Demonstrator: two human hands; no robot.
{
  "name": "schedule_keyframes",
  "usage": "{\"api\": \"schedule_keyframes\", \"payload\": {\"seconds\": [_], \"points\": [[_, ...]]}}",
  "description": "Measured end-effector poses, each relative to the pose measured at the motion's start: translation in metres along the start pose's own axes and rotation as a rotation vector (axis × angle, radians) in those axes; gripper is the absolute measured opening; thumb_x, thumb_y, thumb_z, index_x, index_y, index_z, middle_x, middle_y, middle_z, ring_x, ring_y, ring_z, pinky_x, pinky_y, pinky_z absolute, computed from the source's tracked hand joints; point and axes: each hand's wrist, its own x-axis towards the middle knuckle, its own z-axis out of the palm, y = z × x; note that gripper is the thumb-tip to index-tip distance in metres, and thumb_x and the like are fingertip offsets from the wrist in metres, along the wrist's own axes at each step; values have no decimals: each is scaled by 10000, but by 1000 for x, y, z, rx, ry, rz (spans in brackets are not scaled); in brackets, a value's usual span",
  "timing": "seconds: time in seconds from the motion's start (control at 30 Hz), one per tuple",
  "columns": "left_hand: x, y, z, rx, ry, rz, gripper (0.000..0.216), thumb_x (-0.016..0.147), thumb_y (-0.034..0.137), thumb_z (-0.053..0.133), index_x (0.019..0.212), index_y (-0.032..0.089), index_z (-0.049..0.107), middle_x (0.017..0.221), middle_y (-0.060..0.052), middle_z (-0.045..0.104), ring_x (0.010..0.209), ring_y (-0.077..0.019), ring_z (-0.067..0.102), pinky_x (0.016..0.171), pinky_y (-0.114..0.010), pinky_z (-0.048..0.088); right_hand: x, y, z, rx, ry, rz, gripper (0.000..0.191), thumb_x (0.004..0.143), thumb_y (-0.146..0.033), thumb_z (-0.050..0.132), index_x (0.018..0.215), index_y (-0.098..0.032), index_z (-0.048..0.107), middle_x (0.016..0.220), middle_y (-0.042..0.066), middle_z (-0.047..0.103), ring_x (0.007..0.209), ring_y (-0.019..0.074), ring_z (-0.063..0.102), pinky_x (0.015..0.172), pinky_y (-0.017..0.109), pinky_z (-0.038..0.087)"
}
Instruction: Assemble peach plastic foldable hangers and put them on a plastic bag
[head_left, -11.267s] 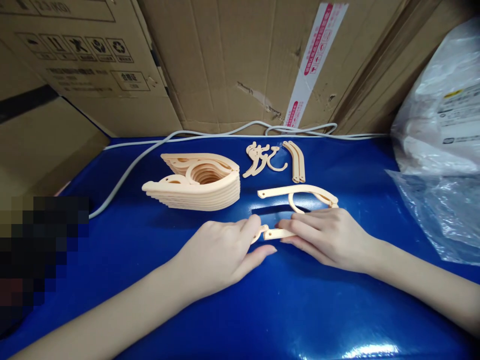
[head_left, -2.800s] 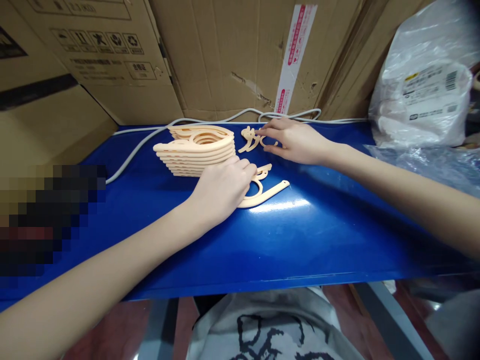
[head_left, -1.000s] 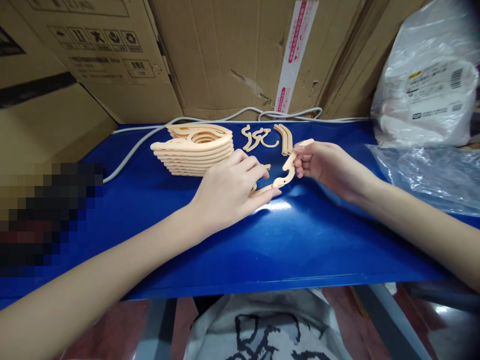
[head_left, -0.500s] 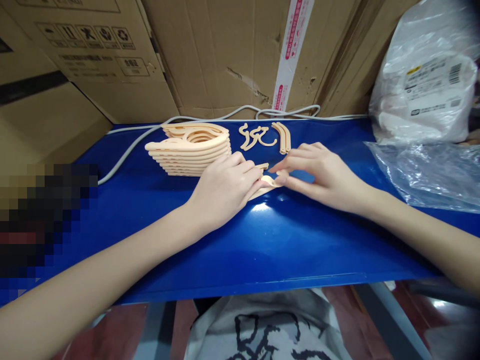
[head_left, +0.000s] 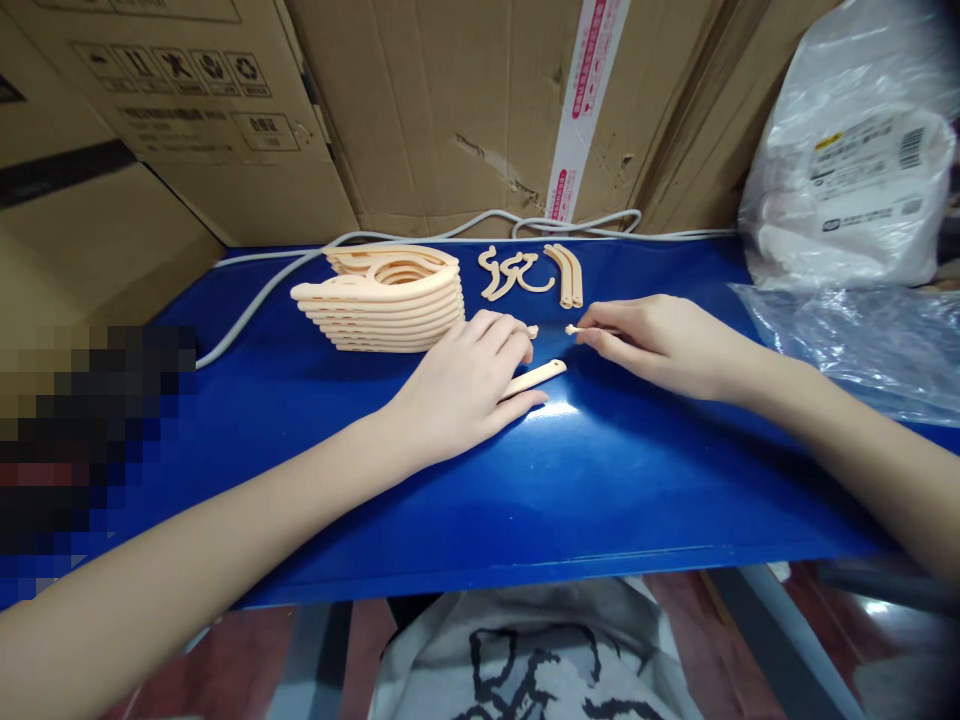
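Observation:
My left hand (head_left: 472, 380) is low over the blue tabletop, fingers curled over beige plastic hanger pieces. A flat hanger arm (head_left: 540, 377) with a hole at its end sticks out between its thumb and index finger. The tip of another beige piece (head_left: 533, 331) shows past its fingers; the rest is hidden. My right hand (head_left: 660, 345) pinches a slim beige hanger part (head_left: 573, 330) whose knobbed end points left. Just behind the left hand stands a stack of beige folding hangers (head_left: 382, 300). Beyond both hands lie several loose hanger hooks (head_left: 514, 275) and curved hanger arms (head_left: 566, 276).
Cardboard boxes (head_left: 450, 110) wall off the back and left. A white cable (head_left: 262, 300) runs along the table's rear. At right are a clear plastic bag of white items (head_left: 847, 190) and a flattened clear bag (head_left: 862, 350). The blue table's (head_left: 510, 520) front edge faces me.
My hands have moved apart. The right one has drawn back to the right with the slim part, while the left has loosened its thumb, exposing the flat hanger arm.

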Motion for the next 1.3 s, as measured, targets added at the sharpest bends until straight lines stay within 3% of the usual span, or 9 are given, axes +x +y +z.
{"api": "schedule_keyframes", "payload": {"seconds": [0.23, 0.5, 0.83, 1.07, 1.3], "points": [[0, 0, 5, -96, -73, -27, 190, 1013, 256, 435, 1040, 118, 562, 1395, -170, 515, 1332, -314, 424, 1119, -467, 351, 1, -4, 4, 52, -80, 18, 377, 999, -398, 270, 895, -198, 572, 780, 71, 630, 695, 212, 576, 659, 325, 344], [0, -4, 1, -286, -52, -86, 127, 1012, 234, 387, 1003, 152, 484, 1376, -185, 519, 1280, -274, 500, 1071, -486, 409, 0, -4, 7, 155, -61, -3, 357, 1008, -415, 302, 781, -218, 494, 650, 17, 558, 566, 162, 501, 591, 300, 328], [1, -2, 0, -330, -23, -87, 160, 1022, 242, 373, 1083, 142, 483, 1325, -181, 549, 1274, -271, 524, 1043, -467, 444, -2, -9, 7, 287, -20, -55, 396, 1023, -415, 324, 717, -219, 480, 613, -20, 502, 548, 137, 449, 589, 292, 338], [1, -3, 1, -260, -48, -51, 273, 1042, 238, 351, 1187, 113, 547, 1438, -183, 460, 1332, -261, 472, 1130, -463, 373, -2, -11, 11, 338, 12, -57, 407, 1027, -457, 328, 734, -217, 477, 659, -12, 525, 587, 141, 461, 615, 295, 354], [1, -4, 0, -264, -33, -46, 278, 1046, 246, 350, 1176, 115, 557, 1423, -176, 474, 1334, -252, 476, 1133, -451, 379, -1, -12, 13, 384, 19, -31, 425, 1022, -503, 322, 746, -220, 478, 680, -9, 514, 602, 145, 459, 619, 297, 369]]}}
